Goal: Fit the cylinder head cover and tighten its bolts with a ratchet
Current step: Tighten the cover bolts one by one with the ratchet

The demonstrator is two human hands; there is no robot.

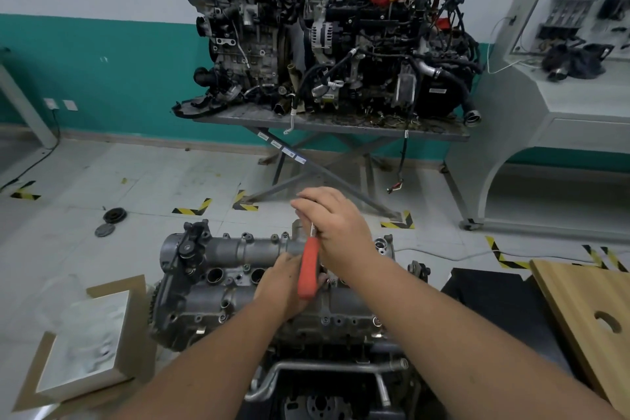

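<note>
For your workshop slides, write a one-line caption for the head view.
Both hands work an orange-handled ratchet over the cylinder head cover: right hand at the shaft, left hand lower.

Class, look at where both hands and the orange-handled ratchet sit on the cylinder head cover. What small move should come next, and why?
Probably swing the ratchet handle through a short arc to tighten that bolt. The right hand grips its upper shaft, the left hand steadies its lower end on the cylinder head cover; the bolt itself is hidden.
</note>
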